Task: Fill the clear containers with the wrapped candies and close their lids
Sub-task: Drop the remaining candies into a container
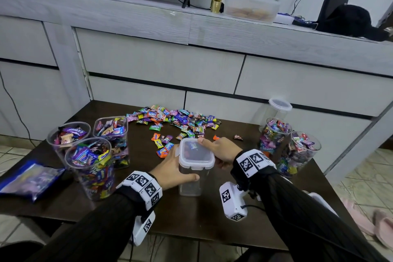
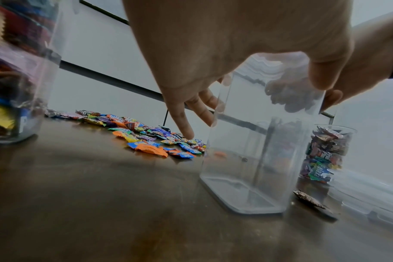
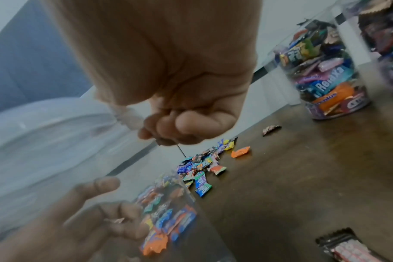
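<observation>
1. Left hand [image 1: 170, 168] grips the side of an empty square clear container [image 1: 191, 183] standing on the dark counter [image 1: 191, 215]
2. Right hand [image 1: 221, 150] clasps its lid [image 1: 196, 154], seated on top
3. Beyond, loose wrapped candies [image 1: 176, 119]; filled jars [image 1: 93, 161] either side

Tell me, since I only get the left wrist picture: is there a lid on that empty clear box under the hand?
Observer: Yes. The head view shows a translucent lid on the square container, which the left hand grips.
Visitor: And the other hand?
Observer: The right hand grips the lid's right edge, thumb on top.
Visitor: Anything else I'm missing?
Observer: A blue candy bag lies at the table's left edge.
</observation>
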{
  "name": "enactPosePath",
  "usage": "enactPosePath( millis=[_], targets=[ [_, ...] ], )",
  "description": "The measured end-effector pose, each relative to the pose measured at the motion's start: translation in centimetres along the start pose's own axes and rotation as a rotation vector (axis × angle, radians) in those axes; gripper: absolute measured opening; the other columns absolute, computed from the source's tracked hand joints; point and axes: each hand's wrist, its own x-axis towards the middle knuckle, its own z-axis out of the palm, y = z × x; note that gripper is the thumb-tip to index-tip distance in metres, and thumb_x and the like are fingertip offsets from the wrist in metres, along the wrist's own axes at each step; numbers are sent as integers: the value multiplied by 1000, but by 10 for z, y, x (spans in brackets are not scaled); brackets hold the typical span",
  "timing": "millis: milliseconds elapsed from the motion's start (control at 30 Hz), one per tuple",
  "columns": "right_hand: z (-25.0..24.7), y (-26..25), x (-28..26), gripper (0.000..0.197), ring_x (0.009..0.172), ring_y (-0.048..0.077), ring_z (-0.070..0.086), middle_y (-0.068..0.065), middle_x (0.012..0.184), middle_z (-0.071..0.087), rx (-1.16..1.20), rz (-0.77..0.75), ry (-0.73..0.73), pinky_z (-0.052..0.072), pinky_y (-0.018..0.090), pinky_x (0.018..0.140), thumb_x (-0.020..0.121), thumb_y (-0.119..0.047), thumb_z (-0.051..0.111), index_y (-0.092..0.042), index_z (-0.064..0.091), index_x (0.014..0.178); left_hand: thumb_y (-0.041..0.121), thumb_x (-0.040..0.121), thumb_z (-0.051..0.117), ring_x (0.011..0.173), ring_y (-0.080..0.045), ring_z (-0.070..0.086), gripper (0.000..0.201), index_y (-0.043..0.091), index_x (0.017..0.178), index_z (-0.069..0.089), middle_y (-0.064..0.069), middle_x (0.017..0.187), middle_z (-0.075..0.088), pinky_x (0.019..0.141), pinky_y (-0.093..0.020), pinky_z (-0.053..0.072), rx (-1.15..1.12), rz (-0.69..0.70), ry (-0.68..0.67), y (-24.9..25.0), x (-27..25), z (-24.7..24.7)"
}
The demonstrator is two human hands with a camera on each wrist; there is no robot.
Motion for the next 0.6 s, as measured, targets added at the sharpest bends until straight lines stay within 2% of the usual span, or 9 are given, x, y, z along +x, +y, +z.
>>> enactPosePath(
  millis=[100,233,333,400,500,600],
  targets=[
    [1,4,5,63,31,16,41,7,49,44,47,-1,-20,34,17,34,82,-70,49,-15,45,51,43,65,83,127,-5,34,92,37,136,25,7,131,31,112,-26,28,-14,0,-24,1,1,-2],
    [0,6,8,58,29,13,34,1,41,41,154,-14,-17,26,16,34,78,-65,61,-19,46,45,67,53,72,124,1,35,106,31,143,29,10,131,27,110,-20,27,17,-7,-23,-1,-2,1],
    [-4,4,9,61,29,10,30,-5,34,34,142,-73,10,23,18,34,77,-59,66,-21,37,40,73,53,69,119,10,29,107,37,144,26,24,123,20,111,-17,23,39,10,-15,-5,-3,3],
    [-8,2,9,59,34,10,34,-5,38,35,59,-89,19,27,20,38,76,-62,65,-20,37,45,77,54,68,118,9,29,107,43,143,20,28,117,18,109,-17,24,68,-12,11,-6,-4,5],
    [-11,0,4,50,37,11,49,-2,50,51,19,-65,-84,37,19,38,72,-65,66,-19,47,65,84,52,61,125,1,28,115,39,146,14,23,121,17,108,-23,29,101,-99,158,-5,-6,11],
    [-14,-1,0,42,40,10,57,0,61,62,106,-72,-165,42,18,36,77,-49,72,-13,52,86,87,50,56,134,-10,28,120,35,148,11,15,131,19,107,-33,35,133,-144,219,-2,-8,15]
  ],
)
